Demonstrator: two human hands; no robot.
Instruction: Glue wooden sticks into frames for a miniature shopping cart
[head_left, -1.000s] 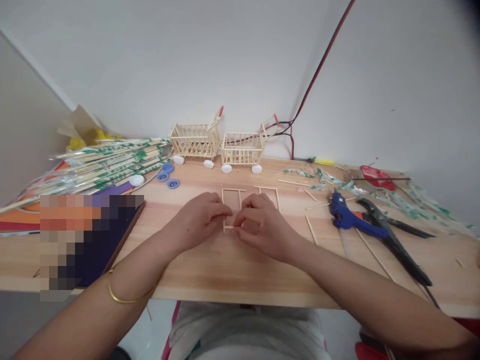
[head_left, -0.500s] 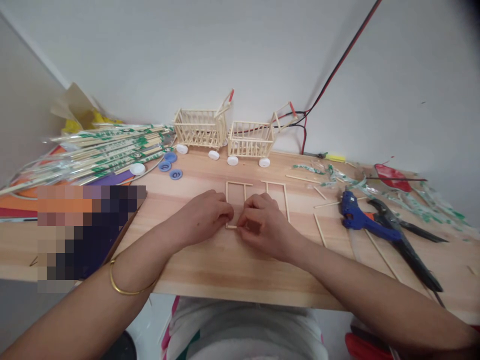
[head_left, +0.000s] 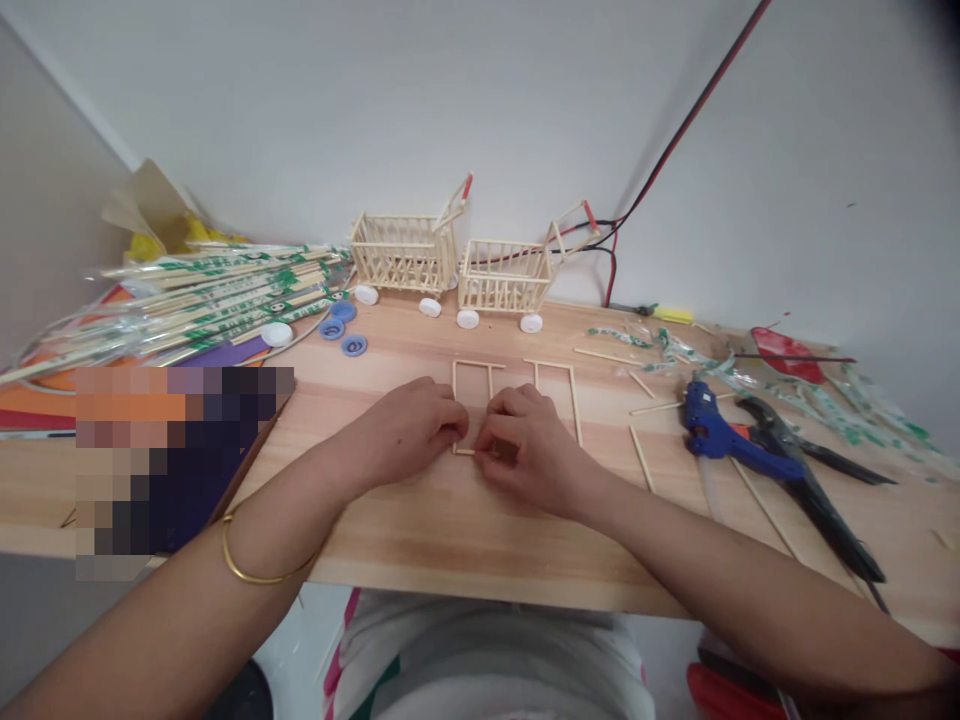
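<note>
My left hand and my right hand rest close together on the wooden table, fingers curled and pinching the near end of a small rectangular stick frame. A second stick frame lies just right of it, partly under my right hand. Two finished stick carts, one on the left and one on the right, stand on white wheels at the back by the wall.
A heap of wrapped chopsticks lies at the back left, with blue and white bottle caps beside it. A blue glue gun, black pliers, loose sticks and torn wrappers lie on the right. Red and black wires run up the wall.
Both hands have stayed pinched on the frame. The view has shifted a little, so the table's things sit slightly further right and higher in the picture.
</note>
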